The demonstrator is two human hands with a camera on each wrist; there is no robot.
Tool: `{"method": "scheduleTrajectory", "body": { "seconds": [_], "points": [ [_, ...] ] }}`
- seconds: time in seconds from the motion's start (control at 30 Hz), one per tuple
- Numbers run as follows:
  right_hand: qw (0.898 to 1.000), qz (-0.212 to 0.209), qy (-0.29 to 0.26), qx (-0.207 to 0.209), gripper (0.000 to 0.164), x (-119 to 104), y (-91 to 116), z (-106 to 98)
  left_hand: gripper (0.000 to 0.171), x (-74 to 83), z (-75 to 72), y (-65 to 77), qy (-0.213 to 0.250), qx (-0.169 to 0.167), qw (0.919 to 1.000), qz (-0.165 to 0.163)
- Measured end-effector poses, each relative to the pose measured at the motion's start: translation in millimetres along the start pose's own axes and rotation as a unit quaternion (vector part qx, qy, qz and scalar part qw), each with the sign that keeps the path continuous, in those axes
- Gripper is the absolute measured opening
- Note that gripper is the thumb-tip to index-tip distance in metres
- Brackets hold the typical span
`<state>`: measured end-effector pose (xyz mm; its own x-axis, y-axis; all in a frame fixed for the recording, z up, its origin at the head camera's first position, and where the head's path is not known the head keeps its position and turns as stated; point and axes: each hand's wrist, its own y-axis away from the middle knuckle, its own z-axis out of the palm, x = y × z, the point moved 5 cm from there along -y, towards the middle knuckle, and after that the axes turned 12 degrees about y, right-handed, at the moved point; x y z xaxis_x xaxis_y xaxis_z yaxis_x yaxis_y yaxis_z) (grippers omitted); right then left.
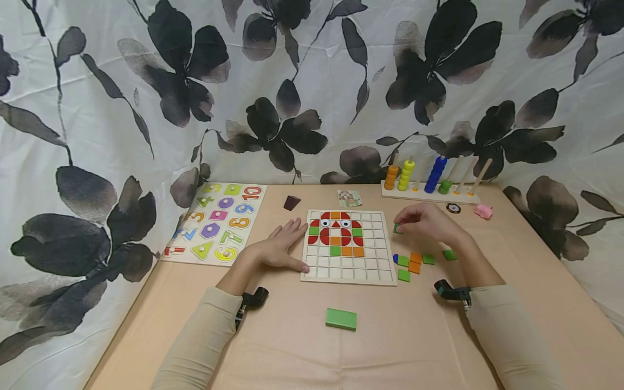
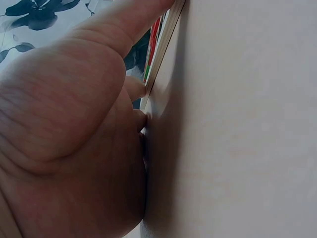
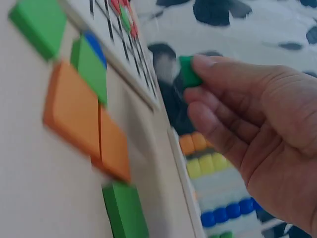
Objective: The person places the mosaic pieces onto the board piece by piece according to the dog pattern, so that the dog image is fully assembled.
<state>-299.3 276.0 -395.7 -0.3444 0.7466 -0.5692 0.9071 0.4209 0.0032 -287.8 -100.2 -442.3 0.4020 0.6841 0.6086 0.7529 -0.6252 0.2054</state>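
A white gridded board (image 1: 348,275) lies on the table, with red, green, orange and eye-patterned tiles (image 1: 335,234) forming an owl-like figure in its upper left part. My left hand (image 1: 273,249) rests flat with fingers spread along the board's left edge, the thumb at its lower left corner. Just off the board's right side, my right hand (image 1: 429,223) pinches a small green tile (image 3: 188,72) between thumb and fingers, above the table. Beneath that hand lie loose orange tiles (image 1: 415,262), green tiles (image 1: 404,275) and a blue piece (image 1: 395,259).
A green rectangular block (image 1: 341,319) lies in front of the board. To the left is a colourful number board (image 1: 225,203). Along the back are a dark angular piece (image 1: 292,202), a picture card (image 1: 349,198), a bead abacus (image 1: 431,196), a black round piece (image 1: 453,208) and a pink lump (image 1: 483,211).
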Motion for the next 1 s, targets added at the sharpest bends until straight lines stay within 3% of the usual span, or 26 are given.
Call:
{"method": "scheduleTrajectory", "body": {
  "seconds": [0.1, 0.2, 0.43, 0.6, 1.0],
  "points": [
    [0.999, -0.027, -0.027, 0.003, 0.023, -18, -4, 4, 0.123, 0.1, 0.0, 0.1, 0.002, -0.001, 1.0000, 0.001],
    [0.999, -0.029, -0.039, -0.018, 0.020, -35, -7, 14, 0.123, 0.7, -0.5, 0.5, 0.004, -0.003, 1.0000, 0.000],
    [0.996, -0.048, 0.000, -0.076, 0.013, -62, -13, 46, 0.123, 0.2, -0.3, 0.4, 0.000, -0.002, 1.0000, 0.001],
    [0.992, -0.078, 0.030, -0.092, 0.014, -65, -15, 56, 0.122, -0.7, 0.6, -0.5, -0.003, -0.003, 1.0000, 0.004],
    [0.991, -0.061, 0.077, -0.095, 0.015, -67, -16, 62, 0.121, 2.5, -0.8, 0.8, -0.002, -0.004, 1.0000, 0.000]
  ]
}}
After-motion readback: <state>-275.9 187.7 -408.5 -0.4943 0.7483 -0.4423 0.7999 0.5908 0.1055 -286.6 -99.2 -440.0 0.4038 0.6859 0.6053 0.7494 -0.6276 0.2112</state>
